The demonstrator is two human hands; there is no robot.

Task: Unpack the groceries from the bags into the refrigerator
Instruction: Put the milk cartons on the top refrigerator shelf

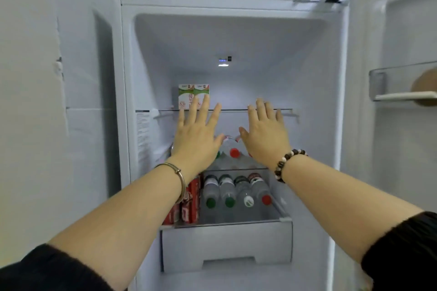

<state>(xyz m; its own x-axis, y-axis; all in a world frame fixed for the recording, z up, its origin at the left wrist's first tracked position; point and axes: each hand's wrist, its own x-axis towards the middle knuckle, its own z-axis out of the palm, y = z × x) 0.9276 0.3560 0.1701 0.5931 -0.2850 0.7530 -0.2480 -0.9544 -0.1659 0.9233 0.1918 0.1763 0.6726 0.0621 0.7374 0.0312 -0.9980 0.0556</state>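
Both hands hold nothing. The left hand [198, 134] and the right hand [264, 136] are raised flat with fingers spread, side by side in front of the open white refrigerator [314, 73], and neither visibly touches a shelf.

Nearest and lowest, the white plastic drawer [227, 243] sits closed. Just above it, a shelf carries red drink cans [190, 205] on the left and a row of clear plastic bottles [236, 190] lying with their caps toward the near edge. The next shelf up holds a second batch of bottles [233, 150], mostly hidden behind the hands. Farther up, the thin glass top shelf [283, 110] bears two white-and-green cartons [194, 94] at its far left.

On the right, the clear door bin [402, 82] holds a brown rounded item [423, 85], cut off by the frame.

No bags show, so I cannot tell what remains, though much seems already stowed. The top shelf's right side offers the widest room, and its front edge is the one to clear.
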